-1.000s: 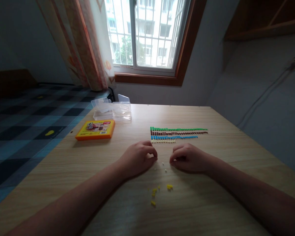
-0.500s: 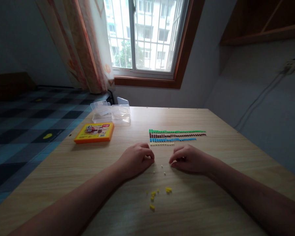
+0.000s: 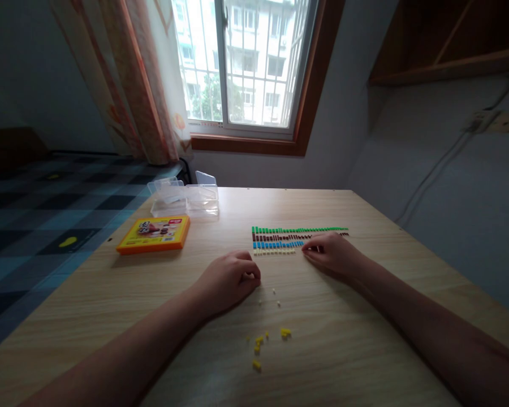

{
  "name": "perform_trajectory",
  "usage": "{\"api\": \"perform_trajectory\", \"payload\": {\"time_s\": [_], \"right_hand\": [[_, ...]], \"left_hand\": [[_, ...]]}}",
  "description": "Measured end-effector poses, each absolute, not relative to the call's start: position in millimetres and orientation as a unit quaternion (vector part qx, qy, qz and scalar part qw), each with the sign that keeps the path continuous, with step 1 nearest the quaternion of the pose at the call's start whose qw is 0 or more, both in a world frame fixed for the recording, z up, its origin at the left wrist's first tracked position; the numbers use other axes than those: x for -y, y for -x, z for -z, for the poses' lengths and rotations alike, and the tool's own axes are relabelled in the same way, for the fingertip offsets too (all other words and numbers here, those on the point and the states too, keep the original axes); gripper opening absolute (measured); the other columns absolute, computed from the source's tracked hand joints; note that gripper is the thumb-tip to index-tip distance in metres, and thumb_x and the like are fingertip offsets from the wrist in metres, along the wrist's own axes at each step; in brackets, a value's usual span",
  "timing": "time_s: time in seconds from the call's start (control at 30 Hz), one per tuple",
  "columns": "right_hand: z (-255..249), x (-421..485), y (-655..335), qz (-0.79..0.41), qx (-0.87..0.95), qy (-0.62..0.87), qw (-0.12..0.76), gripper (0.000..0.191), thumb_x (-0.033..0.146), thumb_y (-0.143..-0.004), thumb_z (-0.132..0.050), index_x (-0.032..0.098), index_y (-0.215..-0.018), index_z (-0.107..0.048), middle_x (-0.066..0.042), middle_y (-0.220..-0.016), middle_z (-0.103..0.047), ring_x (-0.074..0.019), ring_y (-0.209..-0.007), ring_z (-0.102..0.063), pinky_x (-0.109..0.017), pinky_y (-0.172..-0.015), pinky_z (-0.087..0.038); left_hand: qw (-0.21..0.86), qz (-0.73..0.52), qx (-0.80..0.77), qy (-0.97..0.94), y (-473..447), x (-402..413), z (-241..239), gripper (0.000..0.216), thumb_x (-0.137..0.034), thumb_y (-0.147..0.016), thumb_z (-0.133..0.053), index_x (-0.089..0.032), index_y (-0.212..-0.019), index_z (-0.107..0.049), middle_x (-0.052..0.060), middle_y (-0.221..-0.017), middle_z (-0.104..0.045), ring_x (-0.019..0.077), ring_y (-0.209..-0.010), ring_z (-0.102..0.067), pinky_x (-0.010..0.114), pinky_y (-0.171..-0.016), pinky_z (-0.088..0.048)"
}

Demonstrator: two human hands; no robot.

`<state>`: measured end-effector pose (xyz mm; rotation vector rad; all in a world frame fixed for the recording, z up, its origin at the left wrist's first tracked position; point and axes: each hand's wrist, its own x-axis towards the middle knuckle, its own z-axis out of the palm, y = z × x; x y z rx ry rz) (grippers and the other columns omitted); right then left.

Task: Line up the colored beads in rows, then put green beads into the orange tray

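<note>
Four rows of tiny building blocks lie across the table: green blocks (image 3: 275, 230), dark brown blocks (image 3: 271, 238), blue blocks (image 3: 275, 245) and, nearest me, cream blocks (image 3: 271, 252). At the right end of the cream row, my right hand (image 3: 333, 252) is closed in a pinch; anything between its fingertips is too small to make out. It hides part of the brown and blue rows. My left hand (image 3: 233, 277) rests on the table with curled fingers, their inner side hidden. Between the hands and me lie a few loose cream pieces (image 3: 279, 304) and several yellow pieces (image 3: 257, 349).
An orange-yellow box (image 3: 152, 234) lies flat at the left of the wooden table (image 3: 343, 339). Behind it stand open clear plastic cases (image 3: 184, 200). A checkered bed (image 3: 38, 226) adjoins the left side, and a window (image 3: 246, 68) is beyond the far edge.
My right hand has moved forward, from beside the loose cream pieces to the end of the cream row. My left hand stays in place. The view has shifted slightly.
</note>
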<state>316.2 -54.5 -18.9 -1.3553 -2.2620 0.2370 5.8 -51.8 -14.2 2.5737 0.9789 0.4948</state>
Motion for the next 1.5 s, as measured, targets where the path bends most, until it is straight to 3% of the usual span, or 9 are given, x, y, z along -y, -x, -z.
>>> {"api": "perform_trajectory", "payload": {"time_s": [0.33,1.5], "right_hand": [[22.3,54.3,-306.9,-0.089,0.806,0.526,0.255,0.019,0.025,-0.088,-0.063,0.019,-0.089,-0.081,-0.003,-0.078,-0.075,-0.0162,-0.069,-0.064,-0.025,-0.066,-0.044],[21.5,59.4,-300.2,-0.089,0.798,0.534,0.265,0.021,0.020,-0.085,-0.060,0.021,-0.089,-0.081,-0.004,-0.086,-0.078,-0.0194,-0.078,-0.070,-0.029,-0.075,-0.050]], "left_hand": [[0.174,-0.177,-0.344,-0.906,-6.1,52.0,14.4,0.013,-0.018,-0.082,-0.064,-0.023,-0.082,-0.076,0.003,-0.087,-0.069,0.0164,-0.081,-0.062,0.027,-0.073,-0.047],[0.176,-0.178,-0.343,-0.905,-5.8,51.9,13.7,0.012,-0.019,-0.082,-0.064,-0.023,-0.081,-0.075,0.003,-0.087,-0.069,0.0158,-0.078,-0.062,0.026,-0.070,-0.046]]}}
